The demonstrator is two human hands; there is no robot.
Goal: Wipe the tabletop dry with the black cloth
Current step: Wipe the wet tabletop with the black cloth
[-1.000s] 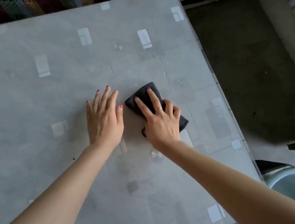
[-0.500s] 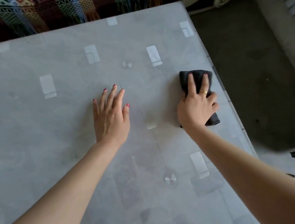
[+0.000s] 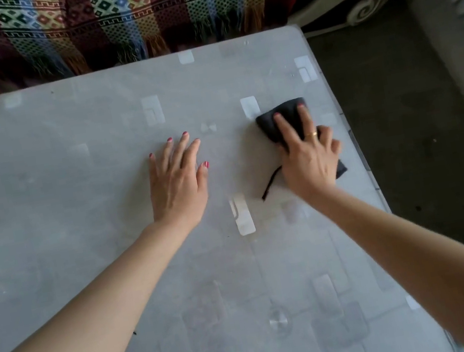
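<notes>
Black cloth (image 3: pixel 283 123) sits on the table (image 3: pixel 71 185) near the right edge, far half, folded into a small pad with a loose thread trailing toward the middle. Right hand (image 3: pixel 308 159) presses it flat: index and middle fingers straight on top, ring and little fingers curled over the cloth's right side, so it's part press, part hold. Left hand (image 3: pixel 179 182) lies palm down, fingers straight and spread, holding nothing, just bracing on the table left of the cloth.

Change: a second ago the cloth was mid-table, just beside the left hand; half a second ago it was out at the right edge; now it is a bit inward again and farther up the table. Left hand hasn't shifted on the table. Camera tilted up too, more of the patterned blanket (image 3: pixel 116 16) past the far edge shows.

Reads as side-to-side wiping strokes working the right far part. Wetness hard to judge; faint pale smears on the near table may be damp or just reflections. Left side looks not yet covered, so likely well short of done.
</notes>
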